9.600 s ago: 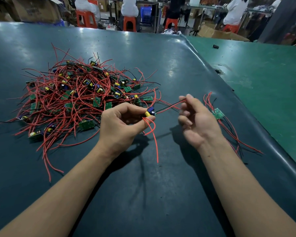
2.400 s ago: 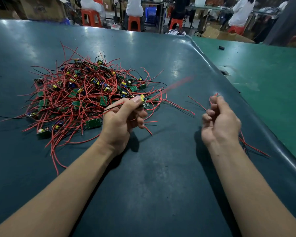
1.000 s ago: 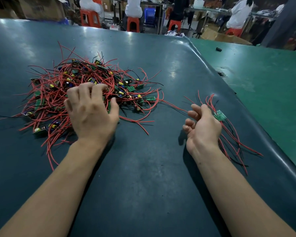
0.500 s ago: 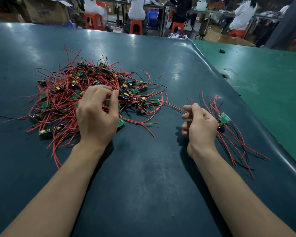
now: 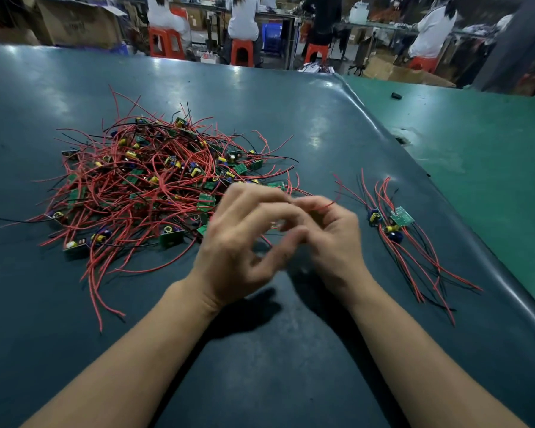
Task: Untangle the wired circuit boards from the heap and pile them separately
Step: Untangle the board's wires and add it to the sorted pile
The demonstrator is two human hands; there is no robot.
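on the dark teal rubber-covered table [image 5: 275,350] a big tangled heap of small green circuit boards with red and black wires [image 5: 155,186] lies to the left and a little farther away than the hands. well apart from it, near the table's right edge, sits the small separate pile of untangled green boards with their red and black wires laid roughly side by side [image 5: 399,230], the leads trailing toward the near right.

between heap and pile, the two hands meet above the table, both blurred. the left hand [image 5: 238,248] has its fingers curled, tips drawn together near the heap's right fringe. the right hand [image 5: 334,239] is curled too, and its fingertips seem to pinch a thin red wire [image 5: 325,206] whose end sticks out to the right. whether the left hand grips that same wire cannot be told through the blur.

to the right lies a lighter green table [image 5: 482,143].
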